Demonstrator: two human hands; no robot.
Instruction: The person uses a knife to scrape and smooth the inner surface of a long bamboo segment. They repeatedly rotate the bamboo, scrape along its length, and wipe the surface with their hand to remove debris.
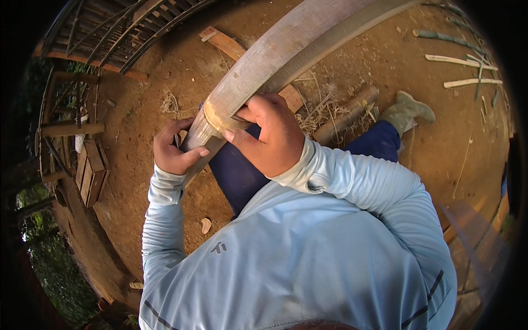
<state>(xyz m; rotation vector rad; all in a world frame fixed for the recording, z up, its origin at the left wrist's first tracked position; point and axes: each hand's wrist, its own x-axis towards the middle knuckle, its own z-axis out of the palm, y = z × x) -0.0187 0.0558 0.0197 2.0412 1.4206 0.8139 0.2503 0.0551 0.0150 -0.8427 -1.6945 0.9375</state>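
A long, weathered wooden beam slants from the upper right down towards me, its near end between my hands. Around it near this end runs a narrow pale-yellow band; whether it is a strip or a bared patch I cannot tell. My left hand curls about the beam's left side, thumb across the near end. Closed at the right side is my right hand, its thumb beside the band and its fingertips partly hidden against the wood. A darker timber runs along the beam's right side.
Brown earth surrounds my blue trousers and a rubber boot. Thin shavings lie by a short log. A plank lies beyond the beam. Slatted wood and a crate are at left, cut poles far right.
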